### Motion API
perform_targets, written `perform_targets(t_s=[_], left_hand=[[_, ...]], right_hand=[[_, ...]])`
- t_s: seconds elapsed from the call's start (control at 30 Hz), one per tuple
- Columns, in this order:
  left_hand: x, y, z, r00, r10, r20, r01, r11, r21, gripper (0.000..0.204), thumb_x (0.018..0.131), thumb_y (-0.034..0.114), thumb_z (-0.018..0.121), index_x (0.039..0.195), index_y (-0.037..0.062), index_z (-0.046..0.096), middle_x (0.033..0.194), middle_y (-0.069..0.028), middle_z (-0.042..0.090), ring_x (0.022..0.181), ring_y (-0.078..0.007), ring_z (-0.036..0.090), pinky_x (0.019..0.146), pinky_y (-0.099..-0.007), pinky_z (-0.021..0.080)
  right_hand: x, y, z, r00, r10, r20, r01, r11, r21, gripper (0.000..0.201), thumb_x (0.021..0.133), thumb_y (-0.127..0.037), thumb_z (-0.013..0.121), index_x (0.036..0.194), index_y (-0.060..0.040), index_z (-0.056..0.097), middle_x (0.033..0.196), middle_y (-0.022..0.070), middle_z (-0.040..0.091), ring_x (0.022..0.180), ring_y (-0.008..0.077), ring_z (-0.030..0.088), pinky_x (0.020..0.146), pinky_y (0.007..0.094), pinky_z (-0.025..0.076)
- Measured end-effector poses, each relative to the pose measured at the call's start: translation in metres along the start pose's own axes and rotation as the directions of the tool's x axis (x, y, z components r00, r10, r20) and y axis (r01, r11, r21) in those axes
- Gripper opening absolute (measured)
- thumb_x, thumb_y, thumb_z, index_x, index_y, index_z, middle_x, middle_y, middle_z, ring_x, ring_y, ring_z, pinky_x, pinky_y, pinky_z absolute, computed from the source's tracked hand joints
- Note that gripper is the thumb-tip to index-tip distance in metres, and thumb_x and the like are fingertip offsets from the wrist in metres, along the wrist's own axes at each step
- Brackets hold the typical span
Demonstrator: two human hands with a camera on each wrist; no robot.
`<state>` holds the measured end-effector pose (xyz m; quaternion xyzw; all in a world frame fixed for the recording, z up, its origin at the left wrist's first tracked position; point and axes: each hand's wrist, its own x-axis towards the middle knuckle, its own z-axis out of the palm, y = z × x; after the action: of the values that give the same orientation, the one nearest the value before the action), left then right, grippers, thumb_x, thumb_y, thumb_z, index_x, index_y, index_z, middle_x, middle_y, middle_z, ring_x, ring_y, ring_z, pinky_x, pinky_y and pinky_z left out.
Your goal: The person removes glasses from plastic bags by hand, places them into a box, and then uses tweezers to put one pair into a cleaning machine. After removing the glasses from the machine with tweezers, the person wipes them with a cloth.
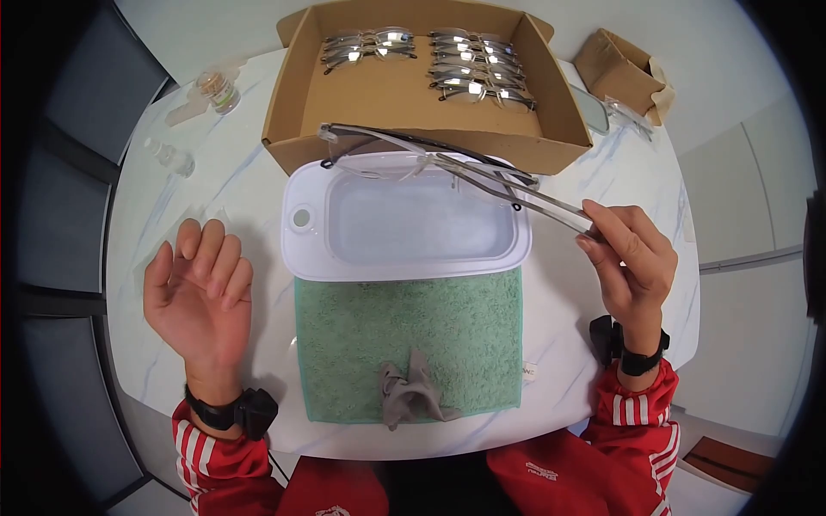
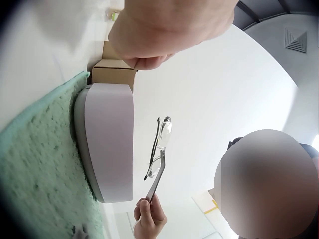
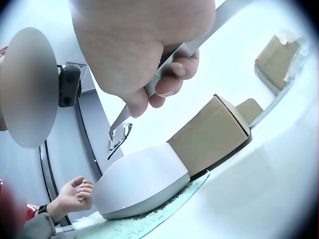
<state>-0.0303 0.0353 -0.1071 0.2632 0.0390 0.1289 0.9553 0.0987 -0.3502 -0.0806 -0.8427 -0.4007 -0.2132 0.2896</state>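
My right hand (image 1: 635,258) pinches a pair of metal tweezers (image 1: 551,209) between thumb and fingers. The tweezer tips grip a pair of glasses (image 1: 389,135) with thin dark temples near the middle of the frame. In the left wrist view, those glasses (image 2: 165,133) hang in the air, above a white tub-shaped cleaner (image 1: 297,251) with liquid in its basin. Left of the cleaner, my left hand (image 1: 205,284) is held palm up with loosely bent fingers and nothing in it.
Behind the cleaner stands a cardboard box (image 1: 344,112) with several glasses (image 1: 482,64) in two rows. A green towel (image 1: 344,327) lies in front, bearing a crumpled grey cloth (image 1: 411,397). Bottles (image 1: 219,93) stand at left; a small carton (image 1: 615,73) is at back right.
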Motion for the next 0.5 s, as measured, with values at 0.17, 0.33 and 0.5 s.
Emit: perform_targets(t_s=[0.17, 0.33, 0.5], left_hand=[[0.000, -0.001, -0.001, 1.000, -0.004, 0.011, 0.004, 1.000, 0.006, 0.018, 0.100, 0.019, 0.050, 0.089, 0.0072, 0.041, 0.079, -0.0026, 0.037, 0.065, -0.0127, 0.033, 0.055, -0.0279, 0.030], [0.003, -0.006, -0.002, 0.998, -0.034, 0.055, 0.035, 0.999, -0.015, 0.018, 0.100, 0.018, 0.049, 0.090, 0.0069, 0.040, 0.080, -0.0028, 0.036, 0.065, -0.0131, 0.032, 0.055, -0.0281, 0.030], [0.001, -0.004, -0.002, 1.000, -0.022, 0.018, 0.022, 1.000, 0.018, 0.018, 0.100, 0.020, 0.050, 0.090, 0.0070, 0.042, 0.079, -0.0022, 0.036, 0.064, -0.0128, 0.033, 0.054, -0.0278, 0.030]], right_hand=[[0.001, -0.002, -0.003, 1.000, 0.005, -0.021, -0.005, 1.000, 0.019, 0.044, 0.074, 0.002, 0.079, 0.117, -0.0048, 0.074, 0.080, 0.0093, 0.066, 0.064, 0.0201, 0.061, 0.057, 0.0287, 0.047], [-0.003, -0.004, -0.012, 1.000, 0.018, -0.013, -0.018, 1.000, 0.007, 0.044, 0.074, 0.002, 0.079, 0.117, -0.0045, 0.074, 0.080, 0.0091, 0.066, 0.064, 0.0198, 0.061, 0.056, 0.0295, 0.046], [-0.001, -0.005, -0.006, 0.999, 0.001, -0.043, 0.002, 0.998, 0.060, 0.043, 0.074, 0.004, 0.078, 0.117, -0.0034, 0.073, 0.080, 0.0099, 0.066, 0.063, 0.0193, 0.061, 0.056, 0.0296, 0.046]])
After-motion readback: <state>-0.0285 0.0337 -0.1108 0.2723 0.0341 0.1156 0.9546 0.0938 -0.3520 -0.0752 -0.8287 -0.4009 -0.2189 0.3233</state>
